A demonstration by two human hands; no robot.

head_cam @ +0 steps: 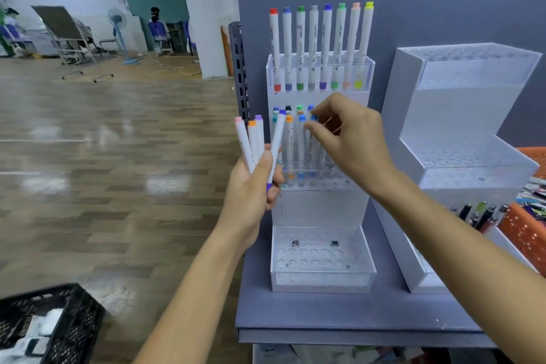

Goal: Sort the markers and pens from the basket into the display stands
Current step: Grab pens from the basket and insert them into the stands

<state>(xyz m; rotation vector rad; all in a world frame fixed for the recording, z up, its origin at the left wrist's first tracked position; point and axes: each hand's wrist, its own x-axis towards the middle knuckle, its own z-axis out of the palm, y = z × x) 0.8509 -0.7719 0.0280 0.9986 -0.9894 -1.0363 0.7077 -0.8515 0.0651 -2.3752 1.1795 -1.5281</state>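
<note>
Four markers (257,142) were gripped in a fan by the left hand (251,189), held upright just left of the stand (319,216). A blue-capped marker (313,118) was pinched near its cap by the right hand (351,139) and stood in the stand's middle tier beside other markers, while eight more were lined up in the top tier (369,80). A basket (523,230) of pens was set at the far right, past a second stand (461,127).
</note>
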